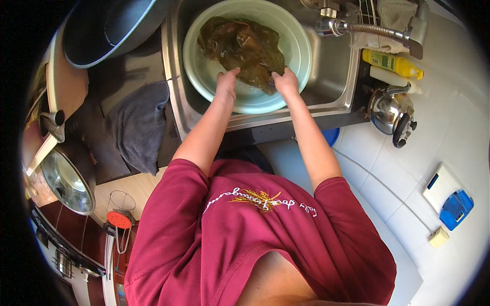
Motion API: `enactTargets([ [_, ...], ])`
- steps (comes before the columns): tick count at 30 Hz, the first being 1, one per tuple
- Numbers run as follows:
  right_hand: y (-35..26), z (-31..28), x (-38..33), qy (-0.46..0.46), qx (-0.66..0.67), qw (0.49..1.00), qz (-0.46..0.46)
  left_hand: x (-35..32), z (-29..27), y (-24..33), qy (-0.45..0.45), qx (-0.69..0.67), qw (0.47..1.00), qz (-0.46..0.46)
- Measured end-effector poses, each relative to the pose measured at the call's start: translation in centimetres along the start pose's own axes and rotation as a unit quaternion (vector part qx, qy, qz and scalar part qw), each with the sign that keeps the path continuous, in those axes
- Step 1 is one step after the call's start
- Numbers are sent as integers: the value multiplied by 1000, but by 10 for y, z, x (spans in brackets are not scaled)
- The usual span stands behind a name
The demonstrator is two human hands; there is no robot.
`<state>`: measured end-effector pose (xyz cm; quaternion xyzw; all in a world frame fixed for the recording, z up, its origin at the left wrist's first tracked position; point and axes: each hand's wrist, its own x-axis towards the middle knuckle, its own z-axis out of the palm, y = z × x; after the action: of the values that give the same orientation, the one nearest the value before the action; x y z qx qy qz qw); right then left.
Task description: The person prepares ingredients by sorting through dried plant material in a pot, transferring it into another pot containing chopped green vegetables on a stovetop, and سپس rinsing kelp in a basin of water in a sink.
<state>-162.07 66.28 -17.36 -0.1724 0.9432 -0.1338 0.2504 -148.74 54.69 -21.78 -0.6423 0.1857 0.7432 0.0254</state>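
Note:
A pale green round basin [301, 46] stands in a steel sink [334, 76]. A large sheet of wet brown-green seaweed [242, 46] lies inside it. My left hand [226, 84] rests on the near edge of the seaweed, fingers pressed down on it. On the right side, my right hand [285, 81] grips the seaweed's near edge. Both forearms reach forward from a dark red shirt.
A faucet with a flexible metal hose [367, 29] hangs over the sink's right side. A yellow bottle [393, 64] and a steel kettle [390, 109] stand to the right. A grey cloth [138, 122] lies left of the sink, with a dark pan [107, 28] and a pot lid [66, 181] beyond.

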Motion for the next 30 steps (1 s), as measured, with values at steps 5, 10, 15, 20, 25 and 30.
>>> enactTargets([
  [5, -29, 3, 18, 133, 18, 991, -10, 16, 4, 14, 60, -59, 994, 72],
  [10, -14, 32, 70, 93, 1, 992, -81, 25, 11, 29, 1, -159, 985, 72],
  [15, -19, 68, 75, 51, 78, 993, -77, 48, 25, 16, -10, -199, 975, 93],
  [20, -4, 58, 96, -41, 107, 991, 74, 44, 18, 23, 112, -60, 986, 110],
  [25, 8, 87, 90, 101, 291, 948, 76, 39, 27, 14, 66, -231, 957, 162],
  [30, -12, 80, 46, -78, 321, 943, 39, 29, 39, -4, 14, -185, 974, 129],
])
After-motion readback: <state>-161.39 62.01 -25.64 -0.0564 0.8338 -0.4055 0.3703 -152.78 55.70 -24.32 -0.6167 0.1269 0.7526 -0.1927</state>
